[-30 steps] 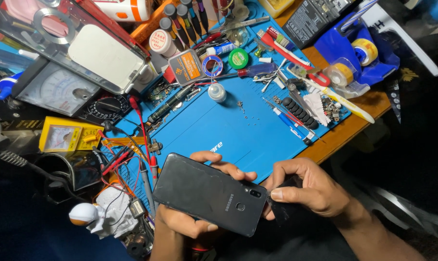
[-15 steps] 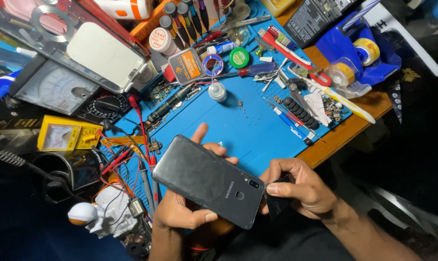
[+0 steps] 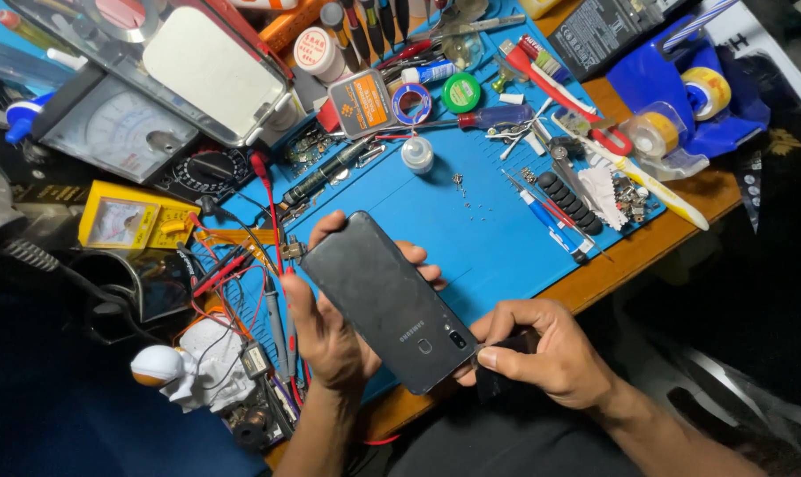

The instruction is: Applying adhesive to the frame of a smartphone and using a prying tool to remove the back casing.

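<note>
I am holding the phone (image 3: 387,299) back side up at lower centre of the frame, over the near edge of the blue mat (image 3: 471,225). My left hand (image 3: 325,331) is cradling it from below, fingers (image 3: 418,256) wrapping the far long edge and thumb on the near one. My right hand (image 3: 546,349) is at the phone's lower right end, fingers curled narrow on a small dark piece (image 3: 506,375); I cannot tell what that piece is, nor whether it is touching the phone's edge.

Judgement on doing this well: I am keeping the left grip on the edges only, not pressing the middle of the back, so the cover is not flexing. The right thumb is bearing near the camera corner, so pressure should stay light and along the seam. Loose screws (image 3: 467,199) are lying on the mat in mid frame, apart from the phone. Red probe leads (image 3: 272,234) are running just beside my left wrist, a snag risk.
</note>
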